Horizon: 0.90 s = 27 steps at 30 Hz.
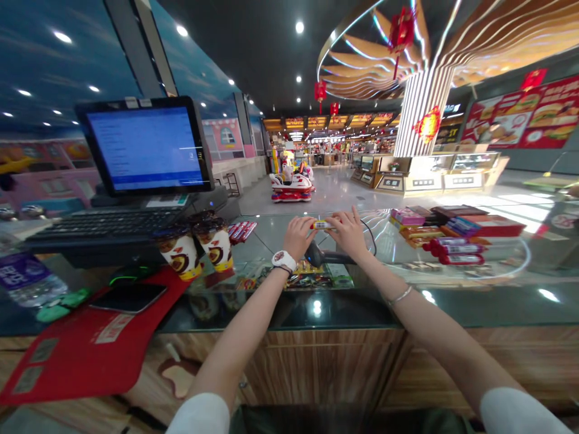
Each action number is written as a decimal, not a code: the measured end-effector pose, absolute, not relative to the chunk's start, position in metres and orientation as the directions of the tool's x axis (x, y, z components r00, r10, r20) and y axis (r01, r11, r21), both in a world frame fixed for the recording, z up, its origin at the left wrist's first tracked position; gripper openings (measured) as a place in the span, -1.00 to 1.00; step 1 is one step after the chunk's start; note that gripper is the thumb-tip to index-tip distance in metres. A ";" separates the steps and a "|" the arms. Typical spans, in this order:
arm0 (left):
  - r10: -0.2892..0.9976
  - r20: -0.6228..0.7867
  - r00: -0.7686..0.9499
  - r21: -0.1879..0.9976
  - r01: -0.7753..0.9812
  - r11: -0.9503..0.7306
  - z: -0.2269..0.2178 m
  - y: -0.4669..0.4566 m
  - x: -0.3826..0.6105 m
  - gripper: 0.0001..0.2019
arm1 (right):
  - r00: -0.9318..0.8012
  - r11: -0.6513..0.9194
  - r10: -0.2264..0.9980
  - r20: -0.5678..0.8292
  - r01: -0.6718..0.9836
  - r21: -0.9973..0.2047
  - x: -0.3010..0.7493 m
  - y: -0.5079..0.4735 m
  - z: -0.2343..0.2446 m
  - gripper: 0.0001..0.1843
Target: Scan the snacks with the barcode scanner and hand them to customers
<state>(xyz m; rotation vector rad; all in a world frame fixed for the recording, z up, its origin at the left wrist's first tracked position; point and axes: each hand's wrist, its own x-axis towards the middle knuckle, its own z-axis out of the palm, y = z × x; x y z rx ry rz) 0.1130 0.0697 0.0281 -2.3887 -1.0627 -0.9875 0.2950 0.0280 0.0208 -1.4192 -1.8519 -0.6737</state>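
My left hand (298, 236) and my right hand (349, 232) hold a small wrapped snack bar (322, 225) between their fingertips, above a glass counter (362, 307). The bar has a white, yellow and red wrapper, and my fingers partly hide it. Just below my hands, a black handheld barcode scanner (322, 255) rests on the glass, with a thin black cable (373, 238) curving away to the right. Two paper cups with chocolate printing (199, 247) stand to the left of my left hand.
A point-of-sale monitor (147, 146) and black keyboard (104, 232) stand at left, beside a red mat (90, 343) bearing a phone (129, 297). A water bottle (29, 280) sits at far left. Boxed snacks (456, 226) are stacked at right. A shopping hall lies beyond.
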 end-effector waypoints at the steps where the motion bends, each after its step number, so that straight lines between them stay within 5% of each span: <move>1: 0.506 0.719 0.476 -0.029 0.748 -0.663 0.026 0.070 0.112 -0.70 | -0.171 0.281 0.598 0.783 0.960 -0.004 0.295 0.029 0.019 -0.69; 22: 0.444 0.773 0.453 -0.023 0.719 -0.695 0.014 0.080 0.100 -0.76 | -0.228 0.382 0.641 0.733 0.923 -0.047 0.299 0.035 0.010 -0.65; 27: 0.459 0.786 0.414 0.010 0.734 -0.680 0.017 0.085 0.094 -0.78 | -0.231 0.506 0.606 0.761 0.851 -0.145 0.305 0.037 0.015 -0.47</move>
